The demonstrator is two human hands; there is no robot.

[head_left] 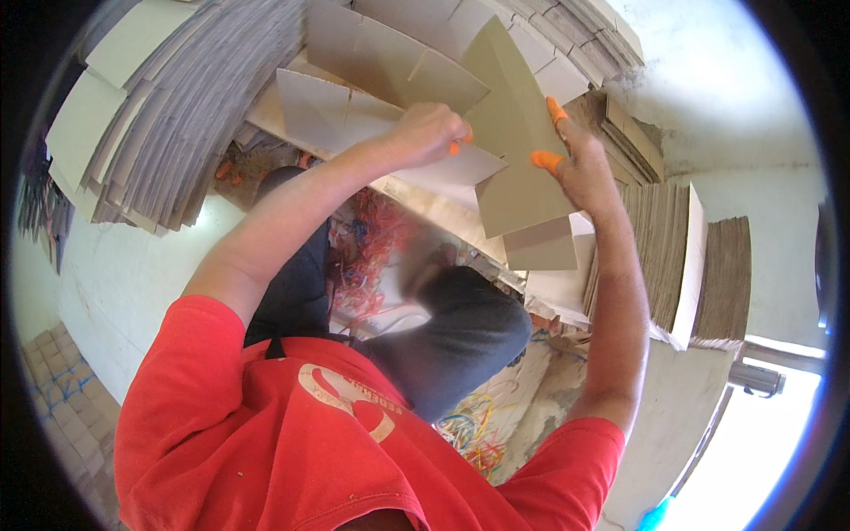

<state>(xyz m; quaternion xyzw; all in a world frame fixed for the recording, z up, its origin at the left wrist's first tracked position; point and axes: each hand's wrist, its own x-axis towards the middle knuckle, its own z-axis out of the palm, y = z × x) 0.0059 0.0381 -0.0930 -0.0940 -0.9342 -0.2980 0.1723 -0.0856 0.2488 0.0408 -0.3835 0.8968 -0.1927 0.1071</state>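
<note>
Slotted cardboard dividers stand crossed on a wooden bench (425, 205) in front of me. My left hand (429, 134) is closed at the upper edge of a long grey divider strip (323, 102), its fingertips partly hidden. Orange covers show on its fingers. On the right, my right hand (583, 173) holds the side edge of an upright brown cardboard divider (518, 128), thumb and a finger apart, both orange-tipped. This brown piece crosses the grey strip. Another long divider strip (398, 62) stands behind, also meeting it.
Tall stacks of cardboard sheets (195, 106) rise at the left. More cardboard stacks (651, 252) stand at the right, by a pale wall (735, 106). Tangled red strapping (372, 239) lies below the bench, near my legs (452, 332).
</note>
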